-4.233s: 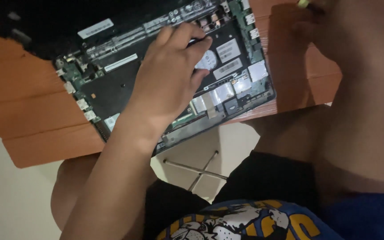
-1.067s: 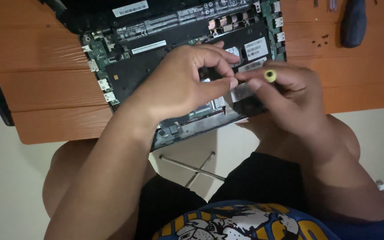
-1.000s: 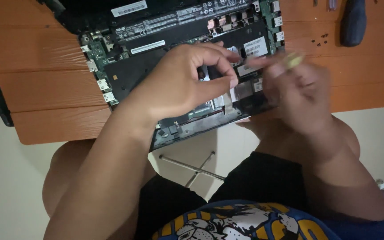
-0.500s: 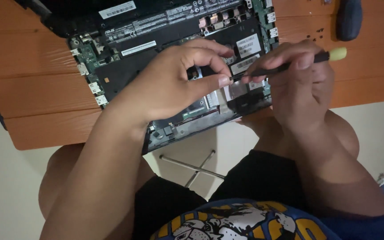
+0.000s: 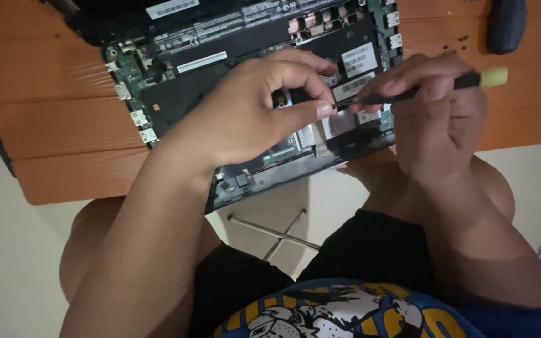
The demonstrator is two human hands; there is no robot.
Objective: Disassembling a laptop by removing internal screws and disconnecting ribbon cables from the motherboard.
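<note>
Here, an opened laptop (image 5: 233,94) lies underside up, its circuit board exposed, on an orange slatted wooden counter (image 5: 64,131), its near edge overhanging the counter's edge. The right hand (image 5: 436,119) grips a slim black screwdriver (image 5: 421,92) with a yellow end cap, held nearly level, its tip touching the board. The left hand (image 5: 252,109) rests on the board, thumb and forefinger pinched just beside that tip. A dark tool handle (image 5: 505,25) lies on the counter, well apart.
</note>
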